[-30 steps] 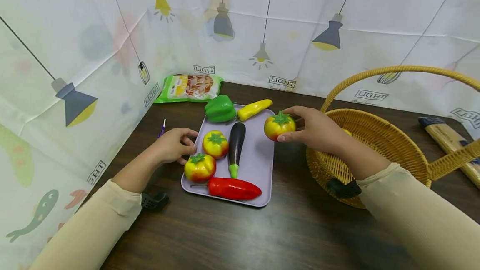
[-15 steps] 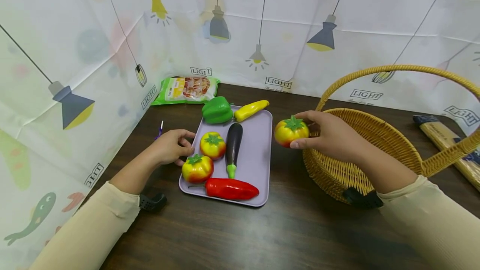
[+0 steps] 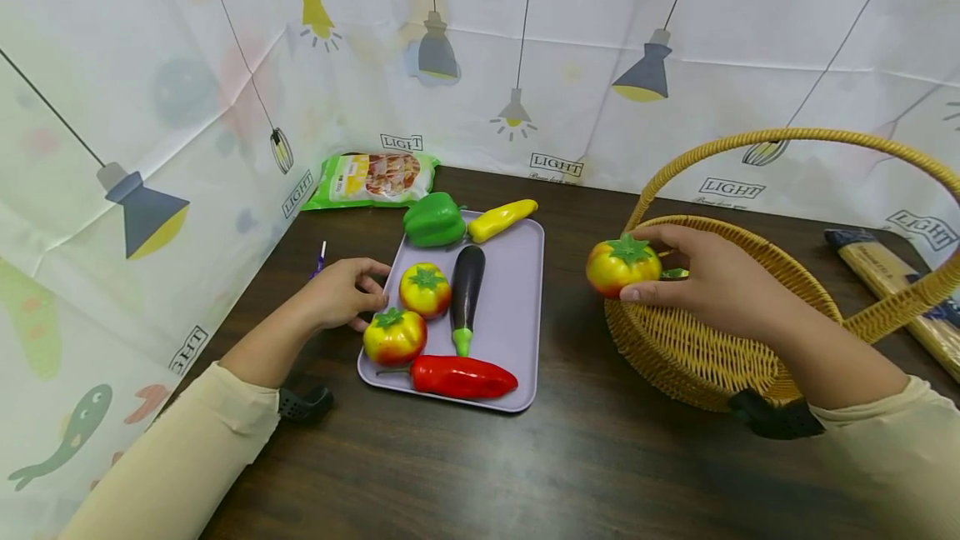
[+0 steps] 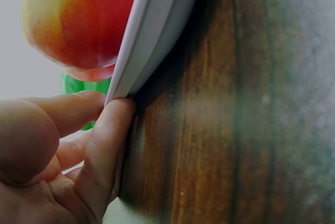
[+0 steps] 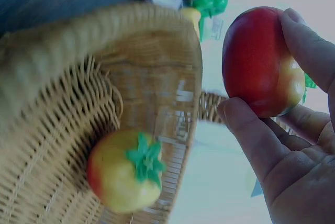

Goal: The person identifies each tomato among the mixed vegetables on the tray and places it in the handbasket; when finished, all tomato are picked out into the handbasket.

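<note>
Right of centre in the head view, the right hand (image 3: 705,277) grasps a yellow-and-red toy tomato (image 3: 618,269) between thumb and fingers, its green calyx facing up, just in front of the left rim of a wicker basket (image 3: 660,361). The right wrist view shows the fruit held apart from the basket wall, with a second tomato (image 5: 125,174) lying inside the basket at the lower middle of that frame. Left of centre, the left hand (image 3: 347,294) pinches the left edge of a lavender tray (image 3: 510,319), thumb and finger on its rim in the left wrist view. Beside those fingers sit an upper tomato (image 3: 425,290) and a lower tomato (image 3: 393,337), touching or nearly so. An eggplant (image 3: 468,290) lies to their right, stem end downward in the frame; a red pepper (image 3: 463,377) lies along the tray's bottom edge, while a green bell pepper (image 3: 435,220) and a yellow pepper (image 3: 502,221) occupy its top end.
</note>
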Available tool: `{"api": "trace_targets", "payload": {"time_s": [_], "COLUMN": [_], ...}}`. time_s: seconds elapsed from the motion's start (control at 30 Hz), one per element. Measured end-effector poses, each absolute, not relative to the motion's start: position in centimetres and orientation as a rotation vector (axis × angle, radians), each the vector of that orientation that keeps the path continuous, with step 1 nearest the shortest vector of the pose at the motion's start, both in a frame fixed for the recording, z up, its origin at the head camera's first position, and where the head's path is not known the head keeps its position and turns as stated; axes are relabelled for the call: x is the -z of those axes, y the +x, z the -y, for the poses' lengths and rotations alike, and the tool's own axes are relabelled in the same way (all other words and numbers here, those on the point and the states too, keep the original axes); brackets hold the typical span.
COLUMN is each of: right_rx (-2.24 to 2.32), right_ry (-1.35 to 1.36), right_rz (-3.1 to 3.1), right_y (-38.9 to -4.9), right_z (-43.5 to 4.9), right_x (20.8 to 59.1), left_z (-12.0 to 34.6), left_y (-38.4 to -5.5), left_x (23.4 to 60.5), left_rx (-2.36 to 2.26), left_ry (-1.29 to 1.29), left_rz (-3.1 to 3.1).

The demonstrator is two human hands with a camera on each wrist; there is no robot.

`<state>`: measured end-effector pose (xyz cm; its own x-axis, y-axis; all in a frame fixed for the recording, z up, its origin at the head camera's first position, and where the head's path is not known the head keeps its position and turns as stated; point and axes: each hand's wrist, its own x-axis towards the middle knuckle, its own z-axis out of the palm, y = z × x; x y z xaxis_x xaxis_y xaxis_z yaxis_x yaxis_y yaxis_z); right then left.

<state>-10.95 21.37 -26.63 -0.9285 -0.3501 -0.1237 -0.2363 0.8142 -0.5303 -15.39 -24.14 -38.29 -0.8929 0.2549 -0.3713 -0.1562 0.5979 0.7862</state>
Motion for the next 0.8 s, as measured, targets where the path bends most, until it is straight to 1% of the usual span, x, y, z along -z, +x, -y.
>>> {"api": "trace_targets", "payload": {"time_s": [0.3, 0.8], "right_rx": [0.768, 0.773], "right_ry": [-0.342, -0.139], "right_rz": [-2.813, -2.821], "right_y": [-11.3, -13.9], "right_z": [-24.3, -28.7], "right_x": [26.0, 27.3], "left_z": [24.1, 24.2], "left_y": [-15.3, -15.3], "left_x": [38.2, 38.3], "left_rx": [-1.228, -1.217], "left_ry": [0.097, 0.086], "left_rz": [-2.382, -2.389]}}
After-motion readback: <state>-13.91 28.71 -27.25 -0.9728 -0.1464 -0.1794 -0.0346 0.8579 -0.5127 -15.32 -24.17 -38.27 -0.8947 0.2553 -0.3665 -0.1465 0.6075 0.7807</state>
